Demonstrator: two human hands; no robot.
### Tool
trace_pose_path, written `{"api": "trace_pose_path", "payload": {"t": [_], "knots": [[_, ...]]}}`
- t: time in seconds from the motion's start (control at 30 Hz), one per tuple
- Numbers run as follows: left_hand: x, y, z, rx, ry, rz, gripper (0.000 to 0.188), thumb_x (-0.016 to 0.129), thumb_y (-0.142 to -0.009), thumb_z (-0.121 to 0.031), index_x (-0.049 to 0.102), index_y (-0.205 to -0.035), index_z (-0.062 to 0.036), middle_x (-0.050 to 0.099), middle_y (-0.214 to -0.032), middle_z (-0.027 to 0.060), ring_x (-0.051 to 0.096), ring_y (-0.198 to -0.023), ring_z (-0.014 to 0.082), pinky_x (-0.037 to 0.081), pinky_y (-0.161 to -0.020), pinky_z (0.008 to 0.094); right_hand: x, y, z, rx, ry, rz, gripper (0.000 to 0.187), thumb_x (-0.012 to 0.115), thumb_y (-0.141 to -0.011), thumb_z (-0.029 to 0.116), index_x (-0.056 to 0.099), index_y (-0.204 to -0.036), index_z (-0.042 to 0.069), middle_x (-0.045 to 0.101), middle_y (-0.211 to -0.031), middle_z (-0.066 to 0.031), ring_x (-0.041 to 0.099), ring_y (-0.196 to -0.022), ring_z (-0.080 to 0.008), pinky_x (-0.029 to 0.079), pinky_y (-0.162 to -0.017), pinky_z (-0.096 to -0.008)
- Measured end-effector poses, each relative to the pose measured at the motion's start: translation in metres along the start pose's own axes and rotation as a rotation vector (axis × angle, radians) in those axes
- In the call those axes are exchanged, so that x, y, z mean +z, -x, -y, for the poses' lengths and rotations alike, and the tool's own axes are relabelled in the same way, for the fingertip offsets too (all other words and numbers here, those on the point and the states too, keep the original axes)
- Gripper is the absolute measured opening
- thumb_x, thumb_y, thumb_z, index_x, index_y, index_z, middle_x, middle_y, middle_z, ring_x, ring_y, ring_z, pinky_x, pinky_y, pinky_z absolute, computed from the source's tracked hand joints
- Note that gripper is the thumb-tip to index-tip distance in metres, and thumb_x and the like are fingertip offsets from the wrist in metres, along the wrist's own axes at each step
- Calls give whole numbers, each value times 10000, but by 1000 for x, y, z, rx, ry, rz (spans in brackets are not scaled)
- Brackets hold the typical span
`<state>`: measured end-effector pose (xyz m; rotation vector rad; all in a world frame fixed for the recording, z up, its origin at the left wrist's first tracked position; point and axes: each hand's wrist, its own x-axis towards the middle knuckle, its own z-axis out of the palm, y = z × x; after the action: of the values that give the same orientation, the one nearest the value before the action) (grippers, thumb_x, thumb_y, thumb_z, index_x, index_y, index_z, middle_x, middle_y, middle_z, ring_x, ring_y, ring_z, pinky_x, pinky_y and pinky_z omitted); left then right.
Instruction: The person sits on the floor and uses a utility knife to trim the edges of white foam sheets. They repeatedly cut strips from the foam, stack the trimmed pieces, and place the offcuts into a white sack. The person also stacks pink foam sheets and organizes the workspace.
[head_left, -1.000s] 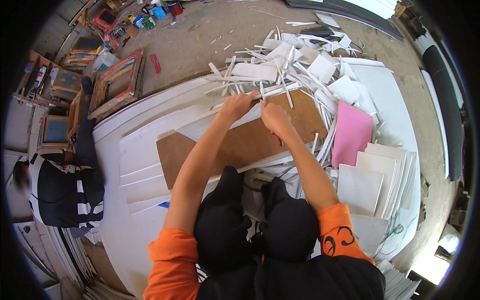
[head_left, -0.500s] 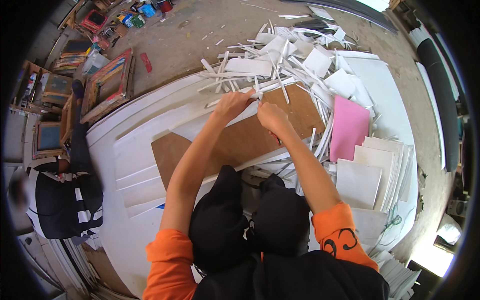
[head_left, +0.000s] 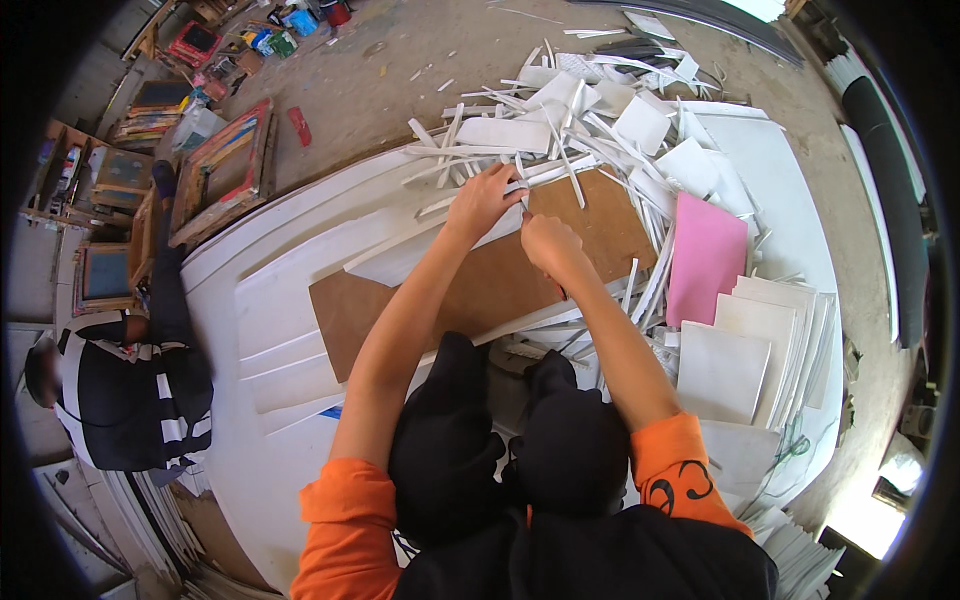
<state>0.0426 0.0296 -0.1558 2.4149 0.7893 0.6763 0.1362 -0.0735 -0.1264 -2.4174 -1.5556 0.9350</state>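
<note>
Person squats over a flat brown board (head_left: 590, 225), matte like hardboard, rectangular, long axis running lower left to upper right, lying on big white sheets (head_left: 280, 290) w/ smooth surface. On the board lies a white sheet piece (head_left: 420, 255), thin & flat, roughly rectangular, long axis also lower left to upper right, its far end under the hands. Left hand (head_left: 485, 198) lies flat on that piece near its upper end, fingers spread & pressing down, fingertips toward the scrap pile. Right hand (head_left: 545, 245) is just beside it, closed in a fist, knuckles up, at the piece's right edge; it seems to grip smth small, but can't tell what. Beyond the hands: heap of white strips (head_left: 560, 130), narrow, straight-edged, crossing at all angles, mixed w/ larger offcuts. Right of board: a pink panel (head_left: 705, 255), smooth, rectangular, long axis near upright in view, & a stack of white squares (head_left: 745, 350) below it. Bare concrete floor (head_left: 400, 50) beyond. Left side: wooden frames (head_left: 225, 165) & another person in a black top w/ white stripes (head_left: 130, 395), well apart
</note>
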Motion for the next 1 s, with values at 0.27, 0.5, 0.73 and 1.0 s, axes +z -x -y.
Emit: {"api": "trace_pose_path", "payload": {"t": [0.27, 0.5, 0.73, 1.0], "knots": [[0, 2, 4, -35, -57, -28, 284, 599, -748, -289, 520, -832, -29, 578, -831, 124, 545, -755, 320, 430, -637, 382, -3, 26, -2, -18, 67, -48, 339, 303, -884, 244, 585, -886, 57, 602, -864, -177, 583, -835, -348, 470, -693, -436], [0, 2, -2, 6, -66, -14, 265, 594, -749, -273, 514, -811, -28, 569, -817, 111, 548, -730, 314, 433, -622, 381, 24, -21, -9, 39, -9, -33, 399, 272, -884, 290, 579, -924, 38, 598, -913, -168, 597, -808, -313, 469, -712, -418], [2, -1, -1, 35, -107, 60, 295, 619, -708, -289, 537, -833, -34, 570, -820, 106, 566, -731, 295, 446, -612, 377, 33, -40, -14, 48, 0, 4, 434, 232, -895, 300, 568, -956, 34, 615, -845, -147, 622, -630, -267, 493, -646, -384], [2, -1, -1, -91, -322, 196, 311, 607, -698, -324, 591, -855, -56, 598, -752, 162, 568, -747, 332, 448, -633, 410, 11, -11, -7, 88, 36, 123, 275, 382, -826, 164, 564, -989, 37, 555, -1034, -175, 530, -981, -330, 450, -771, -433]]}}
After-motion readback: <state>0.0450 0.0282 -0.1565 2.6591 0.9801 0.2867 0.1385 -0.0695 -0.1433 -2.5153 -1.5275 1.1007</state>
